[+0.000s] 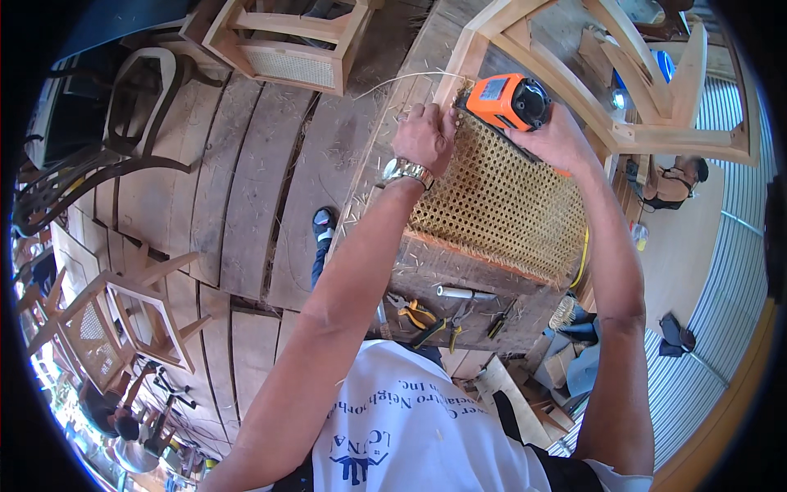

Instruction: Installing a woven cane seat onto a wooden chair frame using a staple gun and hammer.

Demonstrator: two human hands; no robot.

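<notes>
My right hand (557, 141) grips an orange and black power tool (500, 102), shaped like a staple gun. Its front end meets the upper left edge of a woven cane panel (500, 205) set in a wooden frame. My left hand (425, 141), with a gold watch (407, 170) on the wrist, presses that same edge just left of the tool. Its fingers are bent, and their undersides are hidden. A thin pale cane strand (402, 78) curves out from the edge beside the tool. Along the near edge of the panel the cane ends look frayed.
Pliers (412, 310), a white tube (466, 293) and a screwdriver (498, 321) lie on the wooden bench between me and the panel. Unfinished chair frames (623, 131) stand at the far right. More frames (283, 53) sit on the plank floor (246, 180). Another person (123, 426) is at lower left.
</notes>
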